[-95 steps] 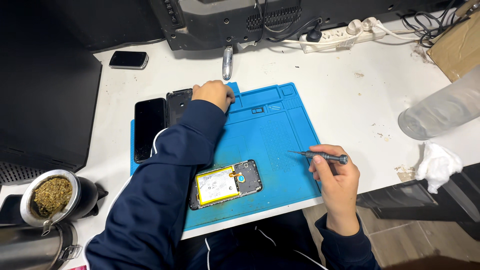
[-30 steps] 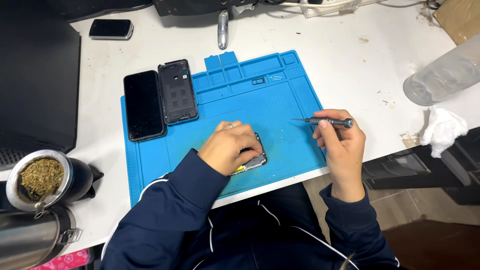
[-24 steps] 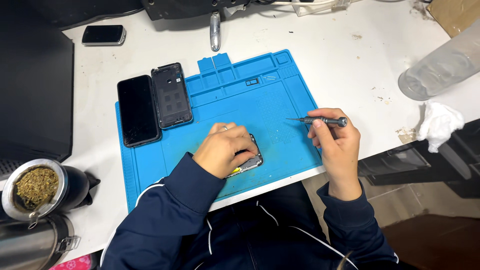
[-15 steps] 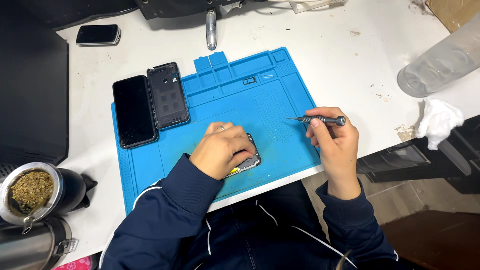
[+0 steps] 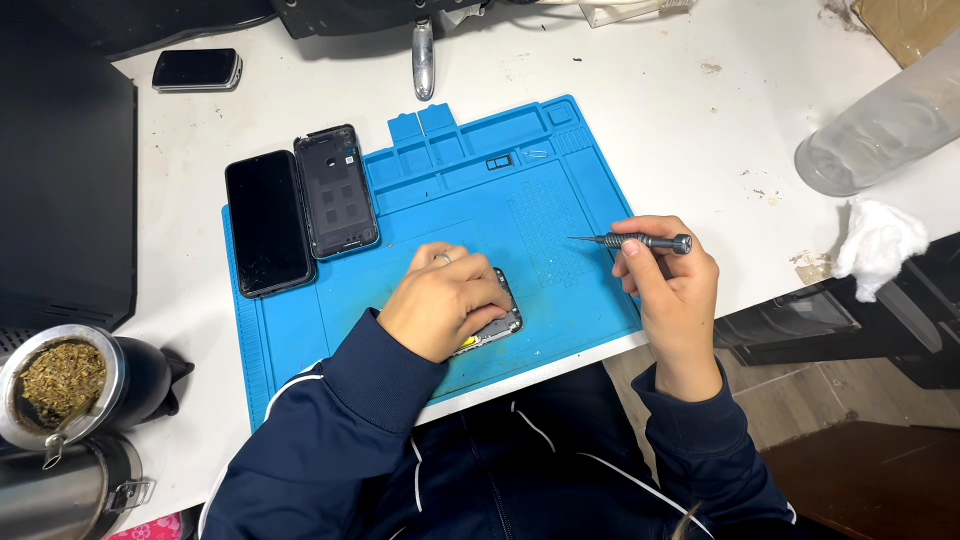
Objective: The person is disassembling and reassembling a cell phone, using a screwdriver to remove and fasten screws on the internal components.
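The white surface (image 5: pixel 650 90) carries a blue work mat (image 5: pixel 560 290) with moulded compartments along its far edge. On the mat's near part, the left hand (image 5: pixel 447 305) lies palm down with its fingers curled over an opened phone body (image 5: pixel 497 322), covering most of it; only the dark right edge and corner of the body show past the fingertips, so its inside cannot be told. A ring sits on one finger of this hand.

To the right, the right hand (image 5: pixel 668 290) is closed around a slim grey screwdriver (image 5: pixel 632 241), pinched between thumb and fingers near its knurled end. The tool lies nearly level above the mat's right edge, its fine tip pointing left toward the middle of the mat, well apart from the phone body.

On the mat's left part, apart from both hands, a black phone screen (image 5: pixel 267 222) lies flat, and just beside it a dark back cover (image 5: pixel 336 190) lies with its inner side up.

Off the mat, a crumpled white tissue (image 5: pixel 880 245) rests at the right edge of the surface.
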